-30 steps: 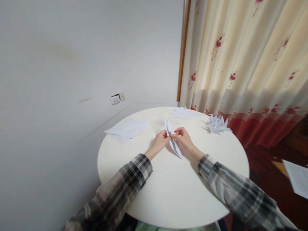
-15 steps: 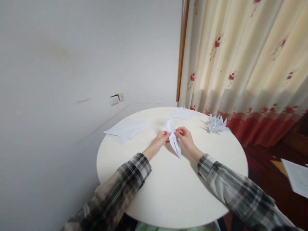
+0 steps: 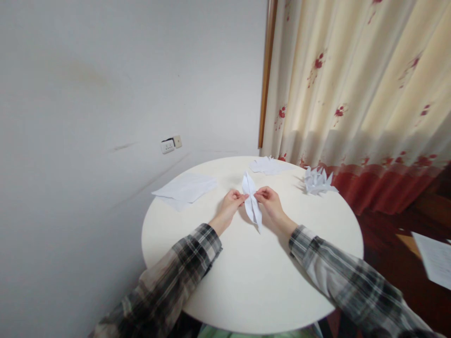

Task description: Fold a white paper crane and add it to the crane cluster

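A piece of folded white paper (image 3: 252, 211), long and pointed at both ends, is held over the round white table (image 3: 246, 286). My left hand (image 3: 231, 205) pinches its middle from the left side. From the right, my right hand (image 3: 270, 202) pinches the same middle part between thumb and fingers. One point of the paper aims away from me and the other toward me, slightly right. Fingertips cover part of its waist.
Flat white sheets (image 3: 186, 188) lie at the table's left edge. More white paper (image 3: 268, 165) lies at the back. A cluster of spiky folded paper pieces (image 3: 317, 180) sits at the back right. A wall socket (image 3: 167, 146) and a flowered curtain (image 3: 338, 94) are beyond.
The folded paper has turned a little, its near point shifting left, and its halves look wider. Both hands keep their pinch at nearly the same place.
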